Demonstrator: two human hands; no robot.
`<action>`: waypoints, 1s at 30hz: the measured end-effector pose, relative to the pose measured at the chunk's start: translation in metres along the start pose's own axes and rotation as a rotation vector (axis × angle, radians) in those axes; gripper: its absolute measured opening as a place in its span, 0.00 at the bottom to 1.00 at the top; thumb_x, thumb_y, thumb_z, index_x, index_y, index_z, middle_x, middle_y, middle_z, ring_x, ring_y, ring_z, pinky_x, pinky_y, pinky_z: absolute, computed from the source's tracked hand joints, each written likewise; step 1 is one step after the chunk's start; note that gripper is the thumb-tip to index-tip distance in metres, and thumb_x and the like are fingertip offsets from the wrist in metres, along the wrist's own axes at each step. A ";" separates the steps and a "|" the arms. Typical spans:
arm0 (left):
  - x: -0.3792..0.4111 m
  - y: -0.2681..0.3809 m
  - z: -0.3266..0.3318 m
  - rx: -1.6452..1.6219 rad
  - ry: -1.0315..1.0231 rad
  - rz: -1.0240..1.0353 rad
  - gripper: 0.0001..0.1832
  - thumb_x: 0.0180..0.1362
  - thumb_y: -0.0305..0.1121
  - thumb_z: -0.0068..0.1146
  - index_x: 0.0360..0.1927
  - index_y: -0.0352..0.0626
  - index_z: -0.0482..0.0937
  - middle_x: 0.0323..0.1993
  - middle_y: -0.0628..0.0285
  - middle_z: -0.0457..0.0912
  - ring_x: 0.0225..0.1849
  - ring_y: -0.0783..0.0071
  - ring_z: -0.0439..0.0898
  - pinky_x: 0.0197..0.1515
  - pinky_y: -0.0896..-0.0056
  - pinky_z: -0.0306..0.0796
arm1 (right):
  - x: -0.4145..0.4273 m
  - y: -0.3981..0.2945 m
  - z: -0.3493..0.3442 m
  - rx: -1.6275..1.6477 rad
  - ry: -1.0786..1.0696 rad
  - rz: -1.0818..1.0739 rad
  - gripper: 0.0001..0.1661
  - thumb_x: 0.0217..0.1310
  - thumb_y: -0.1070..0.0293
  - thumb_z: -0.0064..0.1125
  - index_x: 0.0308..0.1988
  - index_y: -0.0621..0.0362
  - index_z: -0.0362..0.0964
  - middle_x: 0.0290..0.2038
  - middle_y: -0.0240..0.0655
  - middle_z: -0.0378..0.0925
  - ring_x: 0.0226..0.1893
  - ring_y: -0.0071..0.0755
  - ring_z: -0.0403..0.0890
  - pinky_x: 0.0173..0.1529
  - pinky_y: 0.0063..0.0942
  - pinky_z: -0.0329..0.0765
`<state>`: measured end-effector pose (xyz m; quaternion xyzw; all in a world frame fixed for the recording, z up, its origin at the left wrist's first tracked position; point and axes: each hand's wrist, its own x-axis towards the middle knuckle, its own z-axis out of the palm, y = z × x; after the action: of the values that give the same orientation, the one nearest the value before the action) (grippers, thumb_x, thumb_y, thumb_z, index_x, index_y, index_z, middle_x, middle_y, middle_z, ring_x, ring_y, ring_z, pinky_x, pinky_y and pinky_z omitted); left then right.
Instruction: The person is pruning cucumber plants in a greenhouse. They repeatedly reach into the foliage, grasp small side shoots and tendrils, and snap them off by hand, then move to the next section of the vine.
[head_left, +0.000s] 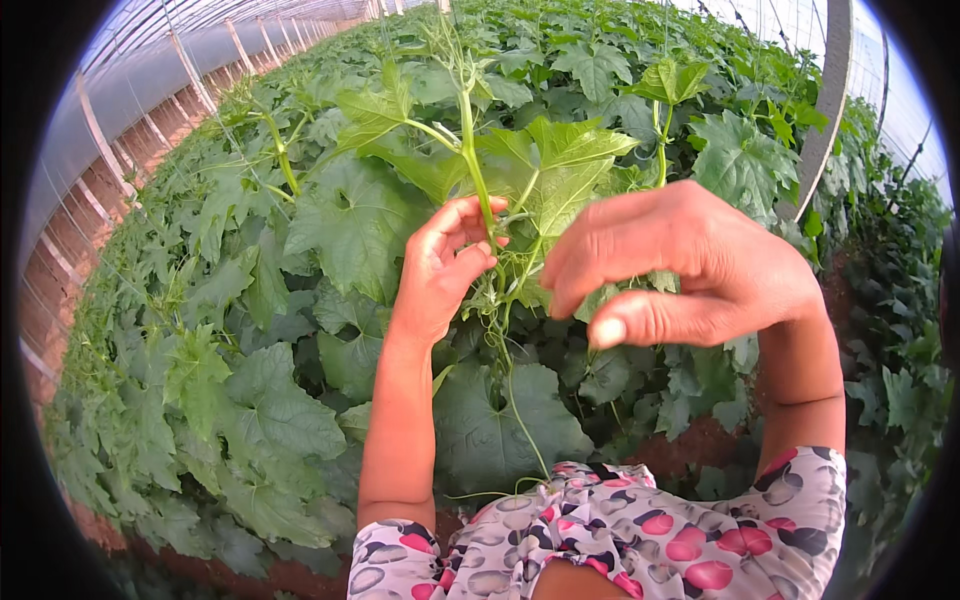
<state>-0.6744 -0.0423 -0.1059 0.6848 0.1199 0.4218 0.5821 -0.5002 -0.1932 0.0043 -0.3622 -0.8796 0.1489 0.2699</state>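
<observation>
My left hand (442, 266) pinches the green stem of a climbing vine (472, 161), thumb and fingers on either side of it. Above this grip the shoot stands upright, with young lobed leaves (574, 146) and a hairy growing tip (463, 71). Curly tendrils (499, 315) tangle just below the fingers, and one long thin tendril trails toward my shirt. My right hand (690, 259) is raised to the right of the stem, close to the camera. Its fingers are bent, the thumb is apart from them, and I see nothing held between them.
Dense broad vine leaves (277, 420) surround both hands. Another shoot (661, 142) rises behind my right hand, and one (281, 150) leans at the left. A pale post (829, 112) stands at the right. Thin strings hang overhead; greenhouse wall supports (101, 139) run along the left.
</observation>
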 end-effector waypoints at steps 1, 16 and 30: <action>-0.002 -0.001 -0.002 -0.037 -0.053 -0.001 0.16 0.57 0.29 0.51 0.50 0.38 0.72 0.41 0.64 0.76 0.39 0.77 0.76 0.38 0.80 0.69 | 0.011 0.013 -0.005 -0.229 0.256 -0.036 0.08 0.56 0.66 0.58 0.33 0.59 0.74 0.26 0.40 0.74 0.29 0.43 0.77 0.35 0.33 0.73; -0.013 0.019 0.003 0.091 0.026 0.135 0.11 0.61 0.37 0.54 0.40 0.40 0.75 0.29 0.69 0.77 0.30 0.84 0.74 0.32 0.82 0.64 | 0.054 0.062 0.027 -0.674 0.543 -0.092 0.04 0.44 0.70 0.56 0.27 0.53 0.72 0.22 0.33 0.68 0.22 0.40 0.75 0.24 0.36 0.71; -0.020 0.024 0.021 0.578 0.326 0.253 0.11 0.61 0.29 0.51 0.45 0.34 0.75 0.34 0.65 0.77 0.34 0.82 0.78 0.31 0.82 0.70 | 0.043 0.025 -0.021 -1.192 0.461 -0.264 0.09 0.48 0.65 0.58 0.34 0.51 0.73 0.47 0.35 0.71 0.53 0.34 0.68 0.55 0.43 0.64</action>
<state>-0.6794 -0.0767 -0.0927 0.7545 0.2398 0.5428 0.2805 -0.4996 -0.1437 0.0258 -0.3616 -0.7681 -0.4803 0.2205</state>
